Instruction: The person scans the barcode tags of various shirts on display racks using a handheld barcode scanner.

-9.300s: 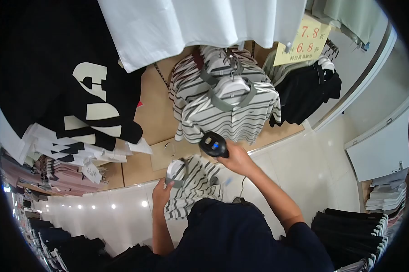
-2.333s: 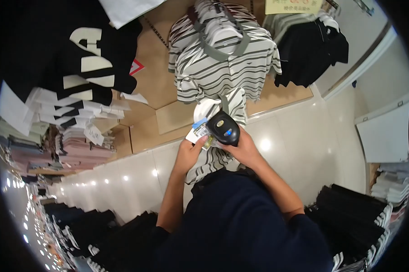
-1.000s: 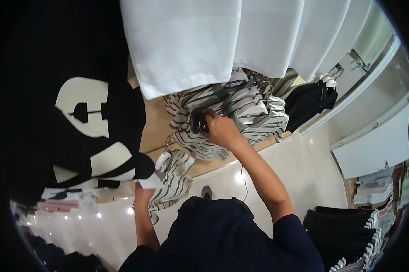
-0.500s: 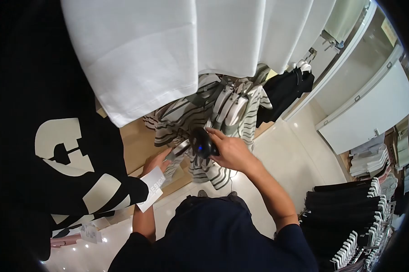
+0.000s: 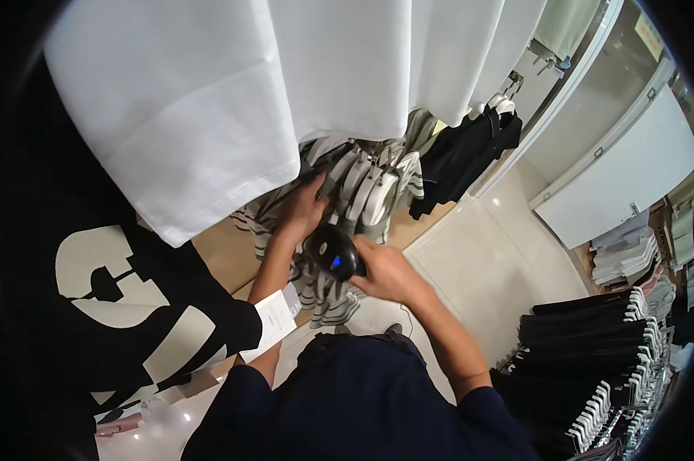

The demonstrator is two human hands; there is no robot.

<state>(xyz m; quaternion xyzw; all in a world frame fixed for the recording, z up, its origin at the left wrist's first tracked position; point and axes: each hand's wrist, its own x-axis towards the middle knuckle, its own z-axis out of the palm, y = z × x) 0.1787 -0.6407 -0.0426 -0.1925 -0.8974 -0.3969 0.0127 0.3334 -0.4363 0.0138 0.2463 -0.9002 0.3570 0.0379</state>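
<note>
In my right hand point(image 5: 389, 270) is a black handheld barcode scanner point(image 5: 336, 253) with a lit blue light; the fingers are wrapped round it. My left hand point(image 5: 305, 209) reaches up among the striped shirts point(image 5: 328, 296) beside their hangers. Its fingers look stretched out and apart, partly lost against the dark cloth. The shirts hang on several pale hangers point(image 5: 374, 196) just beyond the scanner. A white paper tag point(image 5: 272, 326) hangs over my left forearm.
White garments point(image 5: 347, 69) hang low overhead. At left is a black garment with cream print point(image 5: 109, 269). A black shirt point(image 5: 470, 157) hangs beyond the striped ones. Black clothes on white hangers point(image 5: 577, 338) fill a rack at right, near a white panel point(image 5: 624, 177).
My left hand has moved up and away from beside the scanner to the hangers. The scanner has shifted slightly left and down with my right hand. The striped shirts have swung.
</note>
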